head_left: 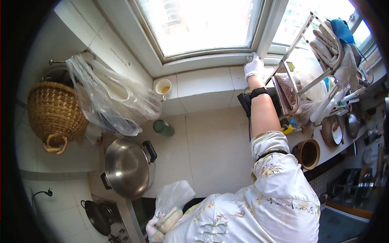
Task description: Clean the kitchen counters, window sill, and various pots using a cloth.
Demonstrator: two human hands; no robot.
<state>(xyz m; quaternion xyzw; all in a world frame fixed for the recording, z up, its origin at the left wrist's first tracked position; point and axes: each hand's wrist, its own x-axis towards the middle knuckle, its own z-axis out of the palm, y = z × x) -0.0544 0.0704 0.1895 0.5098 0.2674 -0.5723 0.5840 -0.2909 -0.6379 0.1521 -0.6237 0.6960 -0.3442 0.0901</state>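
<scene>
My right hand (254,67), in a white glove, reaches far forward to the bottom corner of the window frame (209,59); its fingers touch the frame there, and whether they grip anything is hidden. At the bottom left, my left hand (152,227), also gloved, is shut on a folded pale cloth (169,219) with green lines. A clear plastic bag (174,194) rises from the same hand. A white cup (163,87) with some yellowish liquid stands on the tiled ledge, left of my right hand.
A steel pot (127,168) and a green jar (164,128) stand on the counter (212,152). Plastic bags (112,91) and a woven basket (57,112) hang at left. A metal rack (313,85) with cloths is close by my right arm; a brown pot (306,154) is below it.
</scene>
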